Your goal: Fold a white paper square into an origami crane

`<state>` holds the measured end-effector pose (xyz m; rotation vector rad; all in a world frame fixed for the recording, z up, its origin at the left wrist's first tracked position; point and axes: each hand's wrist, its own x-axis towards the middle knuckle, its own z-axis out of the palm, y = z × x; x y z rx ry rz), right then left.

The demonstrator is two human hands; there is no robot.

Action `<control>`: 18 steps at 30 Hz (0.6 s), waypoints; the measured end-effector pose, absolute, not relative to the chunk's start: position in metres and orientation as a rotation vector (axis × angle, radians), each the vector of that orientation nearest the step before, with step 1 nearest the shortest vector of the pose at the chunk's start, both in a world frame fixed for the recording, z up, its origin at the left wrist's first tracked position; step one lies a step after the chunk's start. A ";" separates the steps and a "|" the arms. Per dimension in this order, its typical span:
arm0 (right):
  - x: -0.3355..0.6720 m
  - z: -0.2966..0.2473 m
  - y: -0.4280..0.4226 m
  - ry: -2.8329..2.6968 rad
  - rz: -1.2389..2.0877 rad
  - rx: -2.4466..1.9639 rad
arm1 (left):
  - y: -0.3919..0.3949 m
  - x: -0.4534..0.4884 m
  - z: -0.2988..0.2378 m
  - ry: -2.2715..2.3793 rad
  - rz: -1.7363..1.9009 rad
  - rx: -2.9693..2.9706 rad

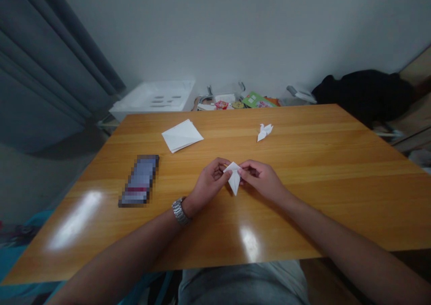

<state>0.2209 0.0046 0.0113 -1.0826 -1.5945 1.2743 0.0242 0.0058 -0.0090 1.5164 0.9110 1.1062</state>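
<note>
- Two bare hands are raised close together over the middle of the table [319,206], both partly closed, with the fingers curled inward and facing each other.
- The left hand [209,185] grips the left side of a folded white paper [234,181], with its thumb lying on the upper face. A silver link wristwatch [179,211] circles the left wrist.
- The right hand [261,179] pinches the paper's right side between its thumb and curled fingers, and its fingertips nearly meet those of the left hand.
- The folded white paper sits between both hands, a narrow kite shape with its long point aimed down and toward the person. Whether that tip touches the table cannot be told from this view.
- A white paper crane [265,131] lies on the table beyond the hands and to the right, well apart from them.
- A stack of white paper squares [182,135] lies on the table at an angle, beyond the left hand.
- A pixelated rectangular object [138,180], too blurred to identify, lies on the table to the left of the left hand.
- Beyond the table's far edge are a white perforated plastic tray [155,96], a green packet [257,100] among other small items, and a heap of black cloth [362,94].
- A grey curtain [43,71] hangs on the left.
</note>
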 end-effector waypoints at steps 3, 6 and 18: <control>0.220 0.009 0.005 -1.559 1.311 -1.059 | 0.005 0.025 -0.008 0.891 1.127 1.523; 0.219 0.008 0.004 -1.529 1.335 -1.038 | 0.006 0.024 -0.008 0.901 1.134 1.536; 0.219 0.008 0.003 -1.520 1.296 -1.047 | 0.003 0.022 -0.001 0.907 1.107 1.541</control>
